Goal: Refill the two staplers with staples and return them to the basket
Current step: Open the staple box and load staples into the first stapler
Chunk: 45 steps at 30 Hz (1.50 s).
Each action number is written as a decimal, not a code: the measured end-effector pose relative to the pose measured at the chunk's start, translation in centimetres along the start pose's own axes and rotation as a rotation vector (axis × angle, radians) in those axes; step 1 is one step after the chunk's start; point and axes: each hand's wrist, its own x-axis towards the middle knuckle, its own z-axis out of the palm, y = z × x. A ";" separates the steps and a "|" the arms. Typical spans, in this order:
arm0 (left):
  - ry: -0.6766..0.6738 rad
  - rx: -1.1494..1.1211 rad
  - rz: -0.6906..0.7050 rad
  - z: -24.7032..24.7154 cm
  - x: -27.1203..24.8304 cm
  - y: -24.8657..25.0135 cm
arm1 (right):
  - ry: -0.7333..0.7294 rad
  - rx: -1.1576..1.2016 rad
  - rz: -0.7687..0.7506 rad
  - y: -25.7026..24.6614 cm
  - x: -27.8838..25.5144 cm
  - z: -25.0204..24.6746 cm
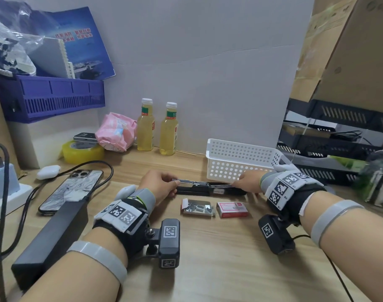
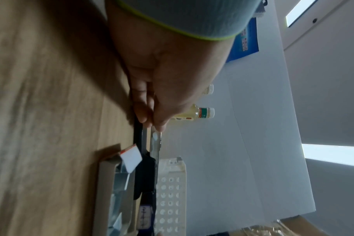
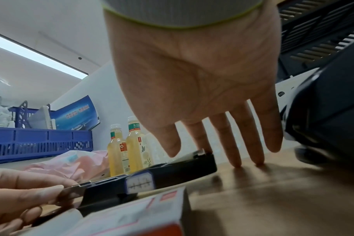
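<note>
Two bottles (image 1: 156, 127) behind | left hand (image 1: 162, 184) pinches stapler (image 1: 210, 188) rail | right hand (image 1: 248, 182) fingers straight

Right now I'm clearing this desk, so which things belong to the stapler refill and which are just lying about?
Job: black stapler, held at its ends by left hand and right hand; open staple box; red staple box; white basket.

Lying about: two bottles, tape roll, phone, pink packet.

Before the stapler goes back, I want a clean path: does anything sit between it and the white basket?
Nothing visible does. The stapler lies opened on the desk right in front of the white basket, held by the left hand and steadied by the right hand. The staple boxes lie nearer the person.
</note>
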 end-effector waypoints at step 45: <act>-0.017 -0.137 -0.158 -0.4 0.4 1.3 | 0.090 -0.097 -0.393 -8.0 1.6 -0.3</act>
